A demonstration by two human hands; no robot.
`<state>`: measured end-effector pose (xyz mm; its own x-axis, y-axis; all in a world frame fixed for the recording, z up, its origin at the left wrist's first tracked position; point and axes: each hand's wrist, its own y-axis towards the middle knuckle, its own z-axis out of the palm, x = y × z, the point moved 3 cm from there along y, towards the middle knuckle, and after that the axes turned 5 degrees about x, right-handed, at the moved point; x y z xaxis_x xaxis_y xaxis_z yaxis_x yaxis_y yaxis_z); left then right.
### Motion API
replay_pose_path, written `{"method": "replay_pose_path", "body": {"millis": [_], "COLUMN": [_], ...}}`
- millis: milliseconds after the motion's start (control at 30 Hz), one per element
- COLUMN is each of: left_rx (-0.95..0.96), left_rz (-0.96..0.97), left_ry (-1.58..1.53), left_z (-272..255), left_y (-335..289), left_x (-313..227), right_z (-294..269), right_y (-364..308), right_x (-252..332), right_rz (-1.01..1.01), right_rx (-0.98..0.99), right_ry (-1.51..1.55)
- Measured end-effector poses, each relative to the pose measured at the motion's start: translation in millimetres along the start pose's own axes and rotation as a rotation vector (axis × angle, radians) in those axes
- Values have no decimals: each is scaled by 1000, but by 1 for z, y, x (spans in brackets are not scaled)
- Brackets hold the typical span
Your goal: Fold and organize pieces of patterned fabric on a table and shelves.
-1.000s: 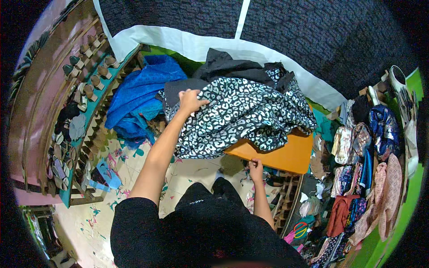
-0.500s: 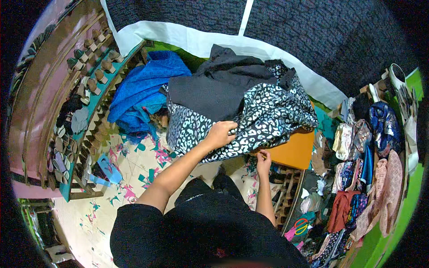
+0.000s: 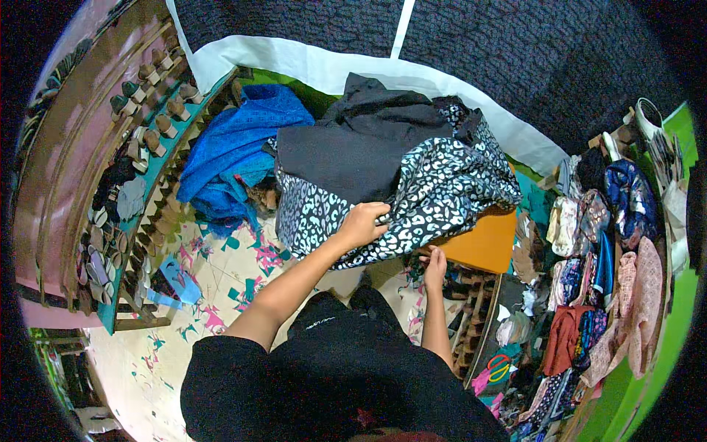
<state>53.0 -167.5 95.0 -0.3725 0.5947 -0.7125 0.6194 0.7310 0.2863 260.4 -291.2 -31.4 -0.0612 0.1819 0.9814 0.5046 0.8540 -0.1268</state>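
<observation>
A black fabric with a white and silvery leopard print [image 3: 449, 184] lies in folds over an orange tabletop [image 3: 482, 243]. Its plain black side [image 3: 342, 158] faces up across the middle and back. My left hand [image 3: 366, 225] is closed on a fold of the printed side, near the front, fingertips curled into the cloth. To the right and lower, my right hand [image 3: 434, 269] is at the table's front edge, just under the cloth's hem. Its fingers are pressed together; what they pinch, if anything, is too small to make out.
Blue fabric [image 3: 247, 147] is heaped left of the printed cloth. A teal-edged rack of shoes [image 3: 166, 125] stands at left. Cloth scraps [image 3: 213, 320] litter the tiled floor. Folded and hanging fabrics [image 3: 567, 339] fill the right side, with scissors [image 3: 499, 368] nearby. A dark curtain [image 3: 530, 81] hangs behind.
My right hand has straightened slightly at the table's front edge, its fingers now less curled. The right part of the printed cloth has shifted a little; my left hand stays on its fold.
</observation>
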Motion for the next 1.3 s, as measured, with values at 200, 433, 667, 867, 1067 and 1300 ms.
{"method": "replay_pose_path", "body": {"millis": [200,433,667,867,1067,1300], "left_rx": [-35,72,5,37,64,34], "left_rz": [27,-47,19,4,-2,11], "left_ry": [-42,-4,-79,-69,-93,-101], "left_z": [4,7,9,13,12,13], "left_y": [-5,-19,-28,-37,-45,-55], "left_x": [-1,-4,-12,-15,-20,-19], "right_z": [4,5,5,8,4,16], "right_y": [-4,-13,-12,-19,-25,-42], "right_x": [-2,-4,-16,-21,-31,-4], "right_rz": [-1,22,2,-81,-29,12], "right_rx": [16,26,26,-35,-61,-53], "right_ry": [-23,-28,-165,-188,-249,-349]}}
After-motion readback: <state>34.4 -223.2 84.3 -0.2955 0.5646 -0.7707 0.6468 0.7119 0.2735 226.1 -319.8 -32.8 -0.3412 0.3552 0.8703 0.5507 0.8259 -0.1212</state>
